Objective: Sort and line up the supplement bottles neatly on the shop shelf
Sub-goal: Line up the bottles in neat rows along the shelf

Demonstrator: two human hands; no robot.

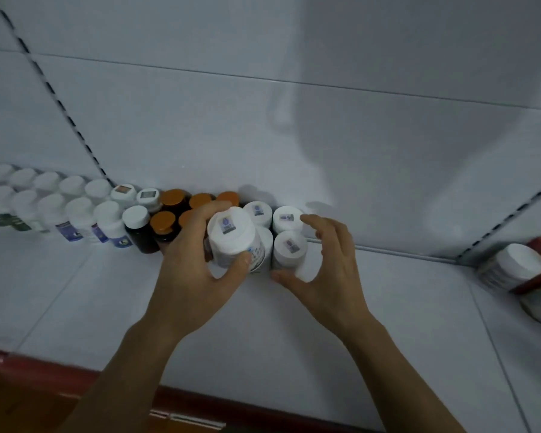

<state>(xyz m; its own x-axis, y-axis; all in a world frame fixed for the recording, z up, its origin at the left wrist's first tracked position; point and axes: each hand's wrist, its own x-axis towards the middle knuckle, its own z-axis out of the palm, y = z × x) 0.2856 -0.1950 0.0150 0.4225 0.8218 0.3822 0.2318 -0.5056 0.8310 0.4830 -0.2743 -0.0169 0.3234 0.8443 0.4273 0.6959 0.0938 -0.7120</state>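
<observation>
The left hand (188, 270) holds a white bottle (231, 235) between its curled fingers and thumb, and the right hand (322, 270) curves wide-fingered just beside the front bottle (289, 250).

Left hand (191, 264) gripping a stickered white bottle (231, 237), right hand (328, 267) loosely cupped beside neighbouring bottle (289, 249)

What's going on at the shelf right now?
A person is lining up supplement bottles on a white shop shelf. The left hand grips a white sticker-capped bottle beside the orange-capped amber bottles. The right hand is cupped with relaxed fingers around the front white bottle at the row's right end; whether it touches is unclear. More white-capped bottles stand in two rows to the left.
</observation>
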